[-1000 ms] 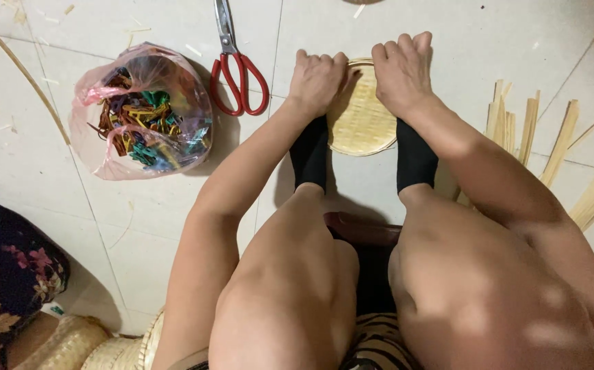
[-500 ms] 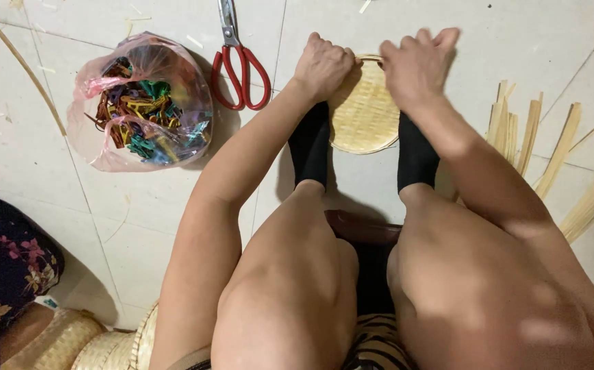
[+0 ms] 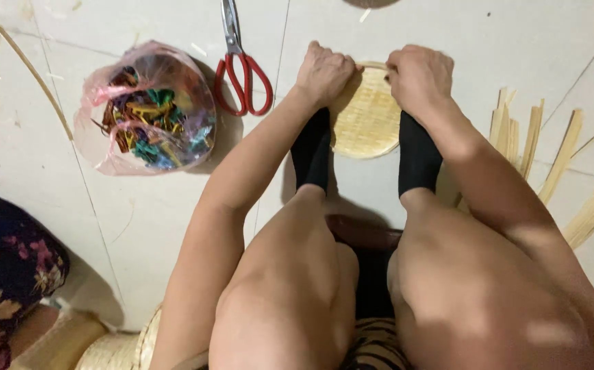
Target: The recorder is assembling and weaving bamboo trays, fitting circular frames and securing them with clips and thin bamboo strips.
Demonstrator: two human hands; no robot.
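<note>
A round woven bamboo tray (image 3: 367, 122) lies flat on the white tiled floor between my two feet in black socks. My left hand (image 3: 323, 72) grips its far left rim with curled fingers. At the far right rim, my right hand (image 3: 420, 77) is closed on the edge. Both feet, the left (image 3: 312, 154) and the right (image 3: 417, 156), press on the tray's sides. My bare knees fill the lower part of the view.
Red-handled scissors (image 3: 239, 65) lie left of the tray. A clear plastic bag (image 3: 147, 113) of coloured strips sits further left. Loose bamboo strips (image 3: 549, 154) fan out at right. Dark floral fabric (image 3: 2, 264) and woven baskets (image 3: 108, 349) lie at lower left.
Both hands have stayed on the tray's far rim with only small shifts. The view has drifted slightly, so the bag and scissors sit a little differently in frame.
</note>
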